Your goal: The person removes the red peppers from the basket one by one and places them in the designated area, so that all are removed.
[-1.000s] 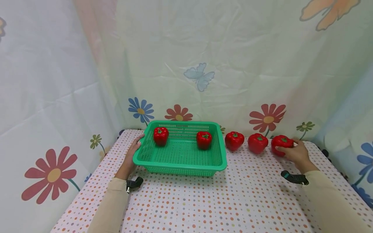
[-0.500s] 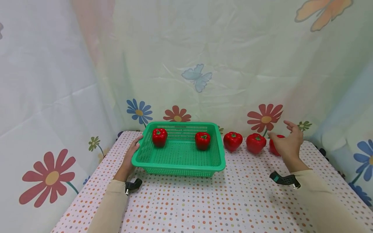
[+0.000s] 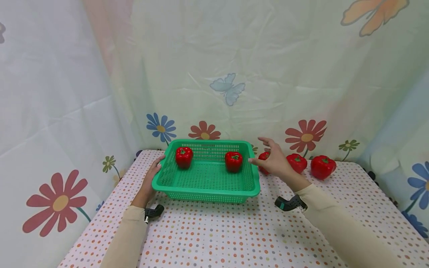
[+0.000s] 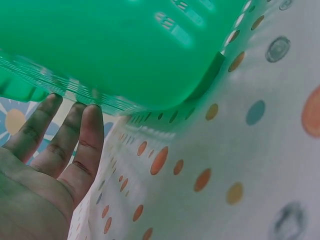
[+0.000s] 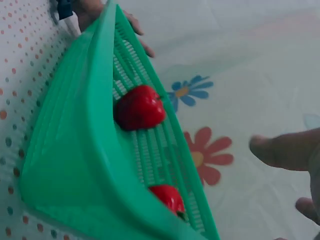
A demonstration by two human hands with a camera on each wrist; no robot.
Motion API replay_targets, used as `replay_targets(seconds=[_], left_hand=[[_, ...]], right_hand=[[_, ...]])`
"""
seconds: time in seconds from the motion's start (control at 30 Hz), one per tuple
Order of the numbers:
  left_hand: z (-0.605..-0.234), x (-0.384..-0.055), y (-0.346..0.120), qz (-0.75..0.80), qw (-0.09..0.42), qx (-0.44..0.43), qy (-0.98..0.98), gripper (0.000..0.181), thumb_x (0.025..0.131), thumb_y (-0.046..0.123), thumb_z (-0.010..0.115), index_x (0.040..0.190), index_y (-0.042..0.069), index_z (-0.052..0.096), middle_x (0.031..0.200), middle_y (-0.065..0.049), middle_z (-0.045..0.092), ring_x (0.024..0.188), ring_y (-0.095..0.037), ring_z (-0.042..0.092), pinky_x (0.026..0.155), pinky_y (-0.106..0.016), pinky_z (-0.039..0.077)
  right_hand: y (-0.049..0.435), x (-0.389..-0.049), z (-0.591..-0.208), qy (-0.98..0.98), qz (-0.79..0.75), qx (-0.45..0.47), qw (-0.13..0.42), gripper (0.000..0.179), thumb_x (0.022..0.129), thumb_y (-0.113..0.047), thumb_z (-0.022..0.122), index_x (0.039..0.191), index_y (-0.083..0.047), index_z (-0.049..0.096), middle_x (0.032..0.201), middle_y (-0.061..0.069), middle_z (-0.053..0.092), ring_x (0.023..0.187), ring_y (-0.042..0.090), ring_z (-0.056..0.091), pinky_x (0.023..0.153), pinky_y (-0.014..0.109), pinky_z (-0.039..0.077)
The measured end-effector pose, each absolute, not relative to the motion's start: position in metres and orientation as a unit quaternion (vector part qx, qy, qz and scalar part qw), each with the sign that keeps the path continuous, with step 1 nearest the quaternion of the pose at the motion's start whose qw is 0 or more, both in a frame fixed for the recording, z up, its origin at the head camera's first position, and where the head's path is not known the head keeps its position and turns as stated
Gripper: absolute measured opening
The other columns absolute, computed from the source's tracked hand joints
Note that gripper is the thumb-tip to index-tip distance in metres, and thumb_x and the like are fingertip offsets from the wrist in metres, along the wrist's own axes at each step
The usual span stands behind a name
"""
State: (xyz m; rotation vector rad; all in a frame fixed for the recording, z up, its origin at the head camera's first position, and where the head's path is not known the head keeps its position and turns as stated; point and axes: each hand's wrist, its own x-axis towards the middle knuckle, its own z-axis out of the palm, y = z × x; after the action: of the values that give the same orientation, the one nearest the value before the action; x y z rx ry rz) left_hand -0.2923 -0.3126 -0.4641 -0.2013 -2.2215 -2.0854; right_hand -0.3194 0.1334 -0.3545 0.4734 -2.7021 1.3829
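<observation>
left hand (image 3: 151, 182): it's resting against the left side of the green basket (image 3: 206, 191), fingers pretty straight, tips touching the mesh wall, so it's open and not really gripping.
right hand (image 3: 275, 160): it's hovering around the basket's right rim, wide open, thumb and fingers spreading well apart.
green basket location: it's sitting near the far edge of the table (image 3: 211, 234), closer to the far left corner than the far right one.
inside the basket: two red ones. left pepper (image 3: 184, 157) is standing near the far left corner, right pepper (image 3: 233, 162) is standing close to the right wall.
loose on the table: three more are lining up along the far edge. first pepper (image 3: 264, 155) is half hiding behind the right hand, can't tell if they're touching. middle pepper (image 3: 297, 163) is sitting next, and end pepper (image 3: 323, 167) is sitting nearest the far right corner.
backdrop (image 3: 187, 56): pale curtain, it's hanging behind everything, showing flowers and butterflies.
</observation>
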Motion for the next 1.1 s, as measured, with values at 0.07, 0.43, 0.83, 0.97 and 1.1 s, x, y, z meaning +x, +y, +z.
replay_targets(seconds=[0.07, 0.43, 0.83, 0.97, 1.1], left_hand=[[-0.465, -0.292, -0.313, -0.686, 0.043, -0.068, -0.723, 0.052, 0.107, 0.039, 0.03, 0.156, 0.023, 0.024, 0.161, -0.008, 0.021, 0.141, -0.033, 0.03, 0.098, -0.026, 0.042], [-0.468, -0.295, -0.311, -0.683, 0.042, -0.06, -0.726, 0.051, 0.106, 0.042, 0.031, 0.155, 0.028, 0.027, 0.162, -0.004, 0.02, 0.144, -0.032, 0.028, 0.11, -0.049, 0.032], [-0.464, -0.295, -0.311, -0.684, 0.05, -0.056, -0.726, 0.05, 0.107, 0.039, 0.03, 0.155, 0.026, 0.026, 0.162, -0.007, 0.021, 0.143, -0.034, 0.03, 0.111, -0.052, 0.031], [-0.465, -0.295, -0.313, -0.685, 0.046, -0.057, -0.725, 0.05, 0.107, 0.038, 0.029, 0.156, 0.025, 0.025, 0.162, -0.008, 0.021, 0.143, -0.034, 0.03, 0.11, -0.05, 0.033], [-0.465, -0.296, -0.314, -0.681, 0.053, -0.06, -0.728, 0.05, 0.107, 0.039, 0.029, 0.155, 0.026, 0.026, 0.162, -0.008, 0.022, 0.142, -0.034, 0.03, 0.109, -0.047, 0.035]], right_hand=[[0.119, -0.324, -0.355, -0.879, 0.439, 0.186, -0.009, 0.095, 0.083, -0.03, 0.079, 0.155, -0.011, 0.022, 0.156, 0.026, 0.026, 0.14, 0.051, 0.032, 0.101, 0.064, 0.041], [0.077, -0.359, -0.371, -0.912, 0.309, 0.258, -0.083, 0.101, 0.079, -0.029, 0.083, 0.156, -0.009, 0.021, 0.155, 0.028, 0.023, 0.138, 0.046, 0.029, 0.102, 0.065, 0.039], [0.055, -0.378, -0.368, -0.938, 0.231, 0.232, -0.116, 0.095, 0.081, -0.021, 0.081, 0.155, -0.007, 0.024, 0.15, 0.029, 0.031, 0.134, 0.043, 0.037, 0.099, 0.055, 0.046], [0.047, -0.382, -0.37, -0.95, 0.2, 0.213, -0.115, 0.091, 0.082, -0.013, 0.078, 0.155, -0.007, 0.025, 0.148, 0.027, 0.034, 0.131, 0.041, 0.042, 0.099, 0.053, 0.047], [0.04, -0.386, -0.374, -0.958, 0.168, 0.204, -0.109, 0.086, 0.082, -0.012, 0.078, 0.153, -0.005, 0.029, 0.144, 0.027, 0.038, 0.128, 0.041, 0.045, 0.096, 0.053, 0.049]])
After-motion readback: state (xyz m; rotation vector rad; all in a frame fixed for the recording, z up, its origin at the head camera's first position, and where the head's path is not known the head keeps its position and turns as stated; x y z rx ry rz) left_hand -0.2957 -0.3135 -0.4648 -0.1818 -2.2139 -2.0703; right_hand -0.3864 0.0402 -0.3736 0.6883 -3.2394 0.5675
